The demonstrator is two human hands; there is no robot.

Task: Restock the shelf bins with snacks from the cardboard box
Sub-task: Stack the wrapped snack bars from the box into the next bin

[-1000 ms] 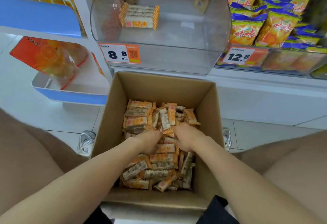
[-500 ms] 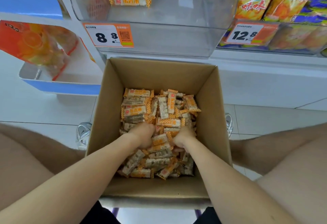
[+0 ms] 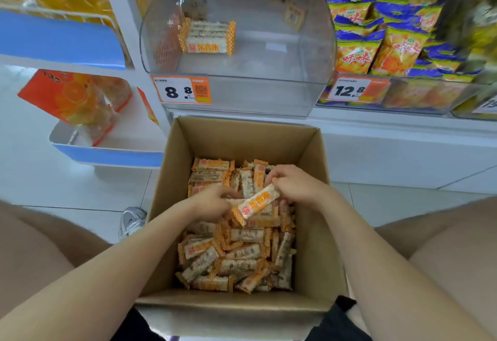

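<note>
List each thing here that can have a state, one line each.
cardboard box: open, partly filled with loose bars
clear bin: open, nearly empty, one small stack inside
chip bags: piled high
snack bar: held above the loose bars, pinched at one end
right hand: pinching the snack bar
left hand: curled among the loose bars, grip unclear

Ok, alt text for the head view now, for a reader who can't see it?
Two hands reach into an open cardboard box of orange-and-white snack bars; the right hand pinches one bar above the pile, the left hand sits among the bars. Above, a clear shelf bin holds only a small stack of them.
</note>
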